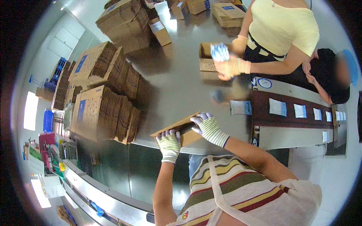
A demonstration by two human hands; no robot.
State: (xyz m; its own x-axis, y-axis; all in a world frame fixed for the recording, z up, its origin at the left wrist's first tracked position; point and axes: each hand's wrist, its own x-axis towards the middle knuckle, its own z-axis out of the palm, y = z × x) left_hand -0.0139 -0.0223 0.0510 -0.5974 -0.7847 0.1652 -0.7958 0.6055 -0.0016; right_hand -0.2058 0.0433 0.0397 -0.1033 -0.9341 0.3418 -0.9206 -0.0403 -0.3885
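Now | flat cardboard box point(181, 130) at near table edge point(151, 143), long axis running near-left to far-right | your left hand point(169, 145) grips its near-left end | your right hand point(206, 126) clasps the far-right end, equally close.

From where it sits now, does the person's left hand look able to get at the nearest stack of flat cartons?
Probably yes: the left hand rests on the cardboard box, with only bare table between it and the stack of flat cartons.
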